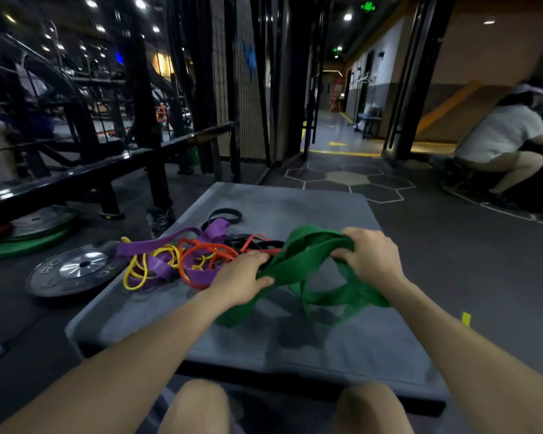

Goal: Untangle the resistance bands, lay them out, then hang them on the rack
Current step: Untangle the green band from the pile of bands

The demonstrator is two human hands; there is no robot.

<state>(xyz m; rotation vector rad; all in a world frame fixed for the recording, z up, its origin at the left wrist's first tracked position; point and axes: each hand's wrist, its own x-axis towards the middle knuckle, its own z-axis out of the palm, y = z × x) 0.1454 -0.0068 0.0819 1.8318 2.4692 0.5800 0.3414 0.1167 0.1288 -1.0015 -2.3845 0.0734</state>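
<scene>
A wide green resistance band (pixel 308 261) is bunched and lifted just above the grey mat (pixel 295 349). My left hand (pixel 242 280) grips its left side, and my right hand (pixel 370 255) grips its upper right part; loops of it hang down between and below my hands. To the left on the mat lies a tangled pile: a purple band (pixel 157 244), a thin yellow band (pixel 138 270), an orange band (pixel 201 255) and black bands (pixel 226 214). Which rack is meant I cannot tell.
Weight plates (pixel 76 267) lie on the floor left of the mat, beside a green plate (pixel 25 244). A black bench frame (pixel 107 170) and gym machines stand at the left. A person (pixel 502 145) crouches at the far right. My knees show at the bottom.
</scene>
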